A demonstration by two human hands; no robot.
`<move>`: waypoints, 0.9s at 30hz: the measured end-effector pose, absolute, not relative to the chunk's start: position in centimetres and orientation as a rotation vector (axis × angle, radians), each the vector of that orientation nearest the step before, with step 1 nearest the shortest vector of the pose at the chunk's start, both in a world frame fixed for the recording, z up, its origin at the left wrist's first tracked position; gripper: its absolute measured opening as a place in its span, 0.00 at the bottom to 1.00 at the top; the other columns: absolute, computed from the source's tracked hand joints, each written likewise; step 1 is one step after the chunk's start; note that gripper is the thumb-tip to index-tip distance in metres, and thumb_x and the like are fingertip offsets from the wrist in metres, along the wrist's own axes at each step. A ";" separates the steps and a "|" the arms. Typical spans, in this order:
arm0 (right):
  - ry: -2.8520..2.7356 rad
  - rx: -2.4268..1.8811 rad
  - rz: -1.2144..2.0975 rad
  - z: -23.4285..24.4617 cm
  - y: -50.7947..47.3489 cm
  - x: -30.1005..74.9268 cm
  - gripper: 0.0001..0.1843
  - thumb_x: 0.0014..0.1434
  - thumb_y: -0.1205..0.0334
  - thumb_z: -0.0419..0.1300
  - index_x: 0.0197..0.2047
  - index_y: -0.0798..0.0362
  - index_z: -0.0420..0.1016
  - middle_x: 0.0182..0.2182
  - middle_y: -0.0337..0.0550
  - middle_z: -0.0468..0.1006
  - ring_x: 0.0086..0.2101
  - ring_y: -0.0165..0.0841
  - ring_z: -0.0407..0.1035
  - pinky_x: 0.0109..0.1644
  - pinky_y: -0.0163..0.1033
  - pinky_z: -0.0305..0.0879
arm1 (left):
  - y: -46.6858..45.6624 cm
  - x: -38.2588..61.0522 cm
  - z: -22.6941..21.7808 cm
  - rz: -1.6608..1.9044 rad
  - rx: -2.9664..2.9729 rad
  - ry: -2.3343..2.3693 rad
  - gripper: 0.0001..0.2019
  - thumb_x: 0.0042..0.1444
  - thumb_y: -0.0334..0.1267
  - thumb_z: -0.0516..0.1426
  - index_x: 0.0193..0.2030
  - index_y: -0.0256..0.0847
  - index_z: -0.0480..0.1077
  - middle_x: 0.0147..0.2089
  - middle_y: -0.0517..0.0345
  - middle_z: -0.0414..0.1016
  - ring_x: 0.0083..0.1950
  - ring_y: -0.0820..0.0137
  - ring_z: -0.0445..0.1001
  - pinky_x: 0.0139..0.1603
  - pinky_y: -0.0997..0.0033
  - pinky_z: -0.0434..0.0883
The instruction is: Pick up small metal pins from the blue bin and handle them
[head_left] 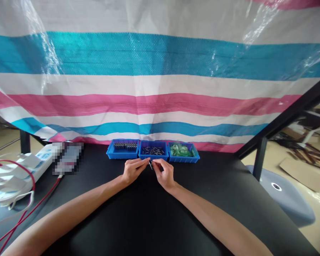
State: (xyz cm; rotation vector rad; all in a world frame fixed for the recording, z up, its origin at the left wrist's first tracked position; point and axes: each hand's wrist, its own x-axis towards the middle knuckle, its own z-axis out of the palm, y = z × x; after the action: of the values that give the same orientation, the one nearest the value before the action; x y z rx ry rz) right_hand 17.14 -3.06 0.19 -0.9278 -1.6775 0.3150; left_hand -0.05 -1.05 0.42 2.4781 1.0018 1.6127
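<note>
Metal part (150,164) between fingers (145,162) (tilted).

striped sheet (149,57) | white power strip (39,166) | red cable (46,196) | grey stool (288,202)

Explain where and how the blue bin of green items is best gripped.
The blue bin of green items is probably best gripped by the rim of its right wall, coming from the right: its left wall sits right beside the middle blue bin, and the striped sheet hangs close behind.

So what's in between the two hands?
A small, dark, shiny piece, right at the fingertips of the left hand and right hand, in the head view.
</note>
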 end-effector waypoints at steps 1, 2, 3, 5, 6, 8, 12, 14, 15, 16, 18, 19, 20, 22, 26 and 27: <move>-1.674 -0.930 0.312 0.2 -3.0 17.1 0.05 0.61 0.65 0.56 0.38 0.52 0.74 0.29 0.41 0.78 0.27 0.30 0.72 0.33 0.35 0.70 | -1.0 -0.1 0.4 1.606 2.476 0.998 0.10 0.60 0.35 0.56 0.45 0.39 0.76 0.20 0.63 0.68 0.20 0.81 0.62 0.23 0.82 0.63; -1.671 -0.934 0.312 0.2 -3.0 17.1 0.05 0.61 0.65 0.56 0.38 0.52 0.74 0.29 0.41 0.78 0.27 0.31 0.72 0.33 0.35 0.70 | -1.0 -0.1 0.3 1.601 2.473 1.002 0.10 0.60 0.35 0.56 0.46 0.39 0.76 0.21 0.63 0.68 0.20 0.81 0.62 0.23 0.81 0.63; -1.667 -0.937 0.316 0.2 -3.0 17.1 0.05 0.61 0.65 0.56 0.38 0.52 0.74 0.29 0.41 0.78 0.27 0.31 0.72 0.33 0.35 0.70 | -1.0 -0.1 0.3 1.602 2.470 1.005 0.10 0.60 0.34 0.56 0.46 0.39 0.76 0.20 0.63 0.67 0.20 0.81 0.62 0.23 0.81 0.63; -1.663 -0.944 0.321 0.3 -3.0 17.2 0.05 0.61 0.65 0.56 0.38 0.52 0.74 0.29 0.41 0.78 0.27 0.30 0.72 0.33 0.35 0.70 | -1.0 -0.2 0.2 1.594 2.490 0.987 0.10 0.59 0.34 0.56 0.46 0.39 0.76 0.20 0.64 0.66 0.20 0.80 0.61 0.23 0.81 0.63; -1.663 -0.943 0.321 0.3 -3.0 17.2 0.05 0.61 0.65 0.56 0.38 0.52 0.74 0.29 0.41 0.78 0.27 0.30 0.72 0.33 0.35 0.70 | -1.0 -0.1 0.2 1.587 2.501 0.976 0.10 0.59 0.34 0.56 0.46 0.39 0.76 0.19 0.64 0.66 0.19 0.80 0.61 0.23 0.81 0.63; -1.664 -0.940 0.319 0.3 -3.0 17.2 0.05 0.61 0.65 0.56 0.39 0.52 0.74 0.30 0.42 0.78 0.28 0.31 0.72 0.34 0.36 0.70 | -1.0 -0.1 0.2 1.587 2.499 0.965 0.10 0.59 0.34 0.56 0.46 0.39 0.76 0.20 0.63 0.68 0.19 0.80 0.63 0.23 0.81 0.63; -1.664 -0.944 0.336 0.4 -3.0 17.3 0.06 0.61 0.64 0.56 0.39 0.52 0.74 0.31 0.42 0.78 0.30 0.32 0.73 0.36 0.36 0.71 | -1.1 -0.1 0.3 1.586 2.366 1.045 0.08 0.59 0.37 0.56 0.41 0.39 0.75 0.29 0.58 0.77 0.25 0.77 0.71 0.29 0.78 0.69; -1.655 -0.944 0.352 0.4 -2.9 17.2 0.06 0.61 0.64 0.56 0.40 0.52 0.75 0.31 0.42 0.78 0.30 0.32 0.74 0.37 0.36 0.72 | -1.2 -0.1 0.4 1.570 2.290 1.123 0.07 0.58 0.39 0.57 0.36 0.37 0.74 0.26 0.59 0.75 0.23 0.77 0.70 0.29 0.79 0.69; -1.652 -0.944 0.359 0.4 -2.9 17.2 0.06 0.61 0.64 0.56 0.40 0.52 0.75 0.32 0.42 0.78 0.31 0.32 0.74 0.37 0.36 0.72 | -1.3 -0.2 0.4 1.546 2.283 1.150 0.08 0.58 0.39 0.57 0.34 0.37 0.73 0.25 0.60 0.74 0.23 0.78 0.69 0.28 0.79 0.68; -1.654 -0.944 0.368 0.3 -2.9 17.3 0.06 0.61 0.64 0.56 0.40 0.52 0.75 0.32 0.42 0.79 0.30 0.32 0.74 0.36 0.36 0.72 | -1.3 -0.2 0.5 1.539 2.275 1.169 0.08 0.58 0.39 0.57 0.33 0.37 0.72 0.23 0.61 0.73 0.22 0.78 0.68 0.27 0.80 0.67; -1.661 -0.945 0.378 0.2 -2.8 17.3 0.07 0.61 0.64 0.56 0.42 0.51 0.75 0.32 0.43 0.79 0.30 0.33 0.74 0.36 0.37 0.72 | -1.4 -0.2 0.5 1.536 2.282 1.164 0.08 0.58 0.39 0.56 0.32 0.36 0.71 0.22 0.62 0.71 0.21 0.79 0.66 0.27 0.80 0.66; -1.671 -0.944 0.378 0.2 -2.8 17.3 0.08 0.62 0.63 0.56 0.43 0.51 0.75 0.32 0.43 0.79 0.30 0.33 0.75 0.36 0.37 0.73 | -1.4 -0.2 0.6 1.538 2.287 1.150 0.08 0.58 0.38 0.56 0.32 0.36 0.71 0.22 0.63 0.70 0.21 0.79 0.66 0.27 0.80 0.65; -1.681 -0.943 0.377 0.1 -2.8 17.3 0.09 0.62 0.63 0.55 0.44 0.51 0.75 0.32 0.43 0.79 0.30 0.33 0.75 0.36 0.38 0.73 | -1.4 -0.2 0.6 1.539 2.294 1.132 0.08 0.58 0.38 0.56 0.32 0.36 0.71 0.22 0.62 0.70 0.22 0.79 0.66 0.27 0.80 0.65; -1.693 -0.938 0.382 0.1 -2.8 17.3 0.10 0.63 0.64 0.54 0.45 0.50 0.74 0.32 0.42 0.79 0.30 0.33 0.75 0.36 0.37 0.73 | -1.3 -0.2 0.6 1.535 2.303 1.098 0.07 0.58 0.37 0.56 0.33 0.36 0.71 0.23 0.61 0.71 0.22 0.79 0.66 0.28 0.80 0.65; -1.679 -0.940 0.444 0.2 -3.0 17.3 0.09 0.62 0.65 0.54 0.45 0.51 0.73 0.31 0.41 0.79 0.28 0.31 0.74 0.36 0.36 0.72 | -1.3 -0.2 0.7 1.544 2.303 1.045 0.07 0.59 0.37 0.56 0.34 0.37 0.72 0.25 0.59 0.72 0.24 0.78 0.66 0.29 0.79 0.66; -1.676 -0.941 0.460 0.2 -3.0 17.3 0.09 0.62 0.65 0.54 0.44 0.52 0.72 0.31 0.41 0.79 0.28 0.31 0.74 0.36 0.35 0.72 | -1.3 -0.2 0.7 1.552 2.304 1.031 0.07 0.58 0.37 0.56 0.34 0.37 0.73 0.26 0.59 0.72 0.24 0.78 0.66 0.29 0.78 0.66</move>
State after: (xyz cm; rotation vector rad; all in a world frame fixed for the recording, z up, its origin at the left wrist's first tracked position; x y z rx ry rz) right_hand 17.32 -3.03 0.21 -0.9410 -1.6760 0.4595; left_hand -0.24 -1.26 0.72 2.3037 1.0315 1.5517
